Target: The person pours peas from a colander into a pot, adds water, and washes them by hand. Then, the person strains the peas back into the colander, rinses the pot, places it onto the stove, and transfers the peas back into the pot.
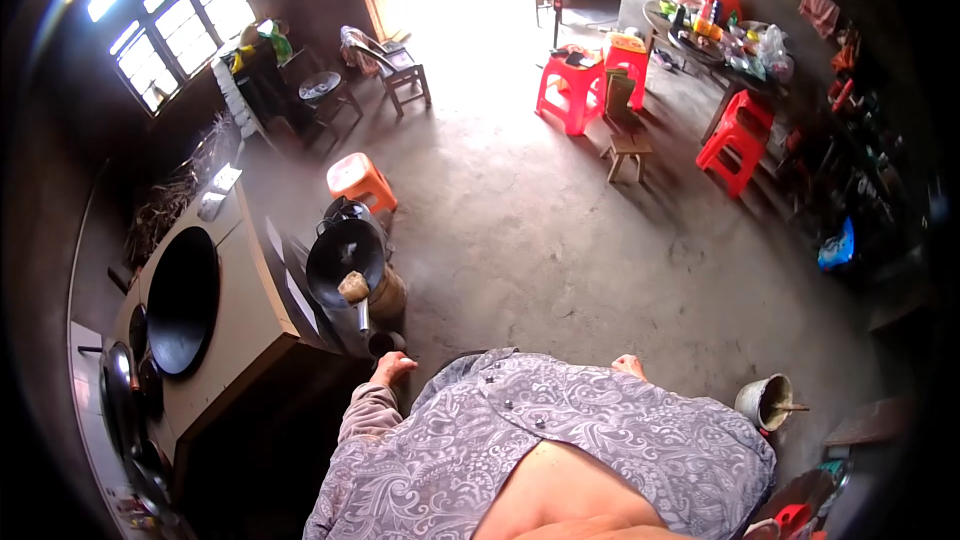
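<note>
My left hand point(393, 368) is held low beside the patterned shirt, with nothing visible in it; its fingers point right, but how far apart they are is too small to tell. Just above it are a small dark cup-like vessel point(385, 343) and a black wok point(345, 258) with a light brown lump point(353, 287) and a metal handle at its lower edge. On the other side, my right hand point(630, 367) shows only in part past the shirt's edge, above the floor. What its fingers do is hidden.
A stove counter point(232, 325) with a large wok point(183, 302) stands at the left. An orange stool point(361, 180) is beyond the black wok. Red stools point(571, 90), a small wooden chair point(628, 148) and a cluttered table point(705, 50) are farther off. A bucket point(763, 402) sits at the right.
</note>
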The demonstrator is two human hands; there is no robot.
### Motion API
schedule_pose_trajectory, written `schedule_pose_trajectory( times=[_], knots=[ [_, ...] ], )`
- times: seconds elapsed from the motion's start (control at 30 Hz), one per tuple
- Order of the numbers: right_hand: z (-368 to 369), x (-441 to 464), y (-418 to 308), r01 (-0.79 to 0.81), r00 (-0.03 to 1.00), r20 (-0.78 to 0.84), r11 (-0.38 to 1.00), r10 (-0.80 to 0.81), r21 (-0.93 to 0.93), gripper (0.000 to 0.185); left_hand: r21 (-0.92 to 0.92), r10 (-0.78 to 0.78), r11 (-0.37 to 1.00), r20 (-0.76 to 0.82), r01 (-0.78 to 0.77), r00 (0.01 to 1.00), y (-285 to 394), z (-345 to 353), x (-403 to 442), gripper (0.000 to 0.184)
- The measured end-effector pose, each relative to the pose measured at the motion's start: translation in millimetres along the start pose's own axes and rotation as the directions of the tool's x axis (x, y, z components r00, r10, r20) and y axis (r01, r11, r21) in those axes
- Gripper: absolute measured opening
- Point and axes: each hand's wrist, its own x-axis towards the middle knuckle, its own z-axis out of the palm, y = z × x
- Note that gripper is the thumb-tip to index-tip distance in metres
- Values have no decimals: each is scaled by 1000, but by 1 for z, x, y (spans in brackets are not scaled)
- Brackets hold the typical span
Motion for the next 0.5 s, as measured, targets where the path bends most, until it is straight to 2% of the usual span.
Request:
schedule_pose_trajectory(
  times=[0.07,0.13,0.17,0.2,0.27,0.3,0.33,0.37,0.43,0.5],
  knots=[
    [-1,-3,20,-58,998,-3,996,58,-62,27,8,-116,993,30,116,993,0,-11,-23,31],
    [-6,-16,23,-196,979,-72,980,192,-45,28,-53,-222,973,45,224,974,-18,-14,-32,30],
    [-11,-33,22,-273,958,-101,961,269,-31,29,-77,-240,966,88,246,967,-40,-13,-27,29],
    [-17,-51,19,-267,956,-143,962,256,-64,29,-137,-240,957,111,254,964,-60,-12,-25,27],
    [-24,-64,16,-294,939,-228,945,258,-141,28,-90,-212,970,156,227,965,-84,-17,-22,22],
    [-24,-60,24,-329,923,-271,926,274,-185,28,-159,-234,957,77,243,969,-58,-21,-34,20],
    [-26,-55,27,-345,918,-256,927,301,-147,27,-231,-270,937,3,263,963,-27,-21,-65,18],
    [-27,-57,30,-367,914,-233,923,334,-118,27,-347,-305,888,43,300,951,-20,-22,-72,16],
    [-31,-50,38,-345,930,-161,936,331,-67,26,-310,-277,910,43,277,960,7,-28,-87,17],
    [-22,-28,57,-356,925,-110,931,363,77,26,-316,-263,911,50,265,963,9,-28,-85,18]
  ],
)
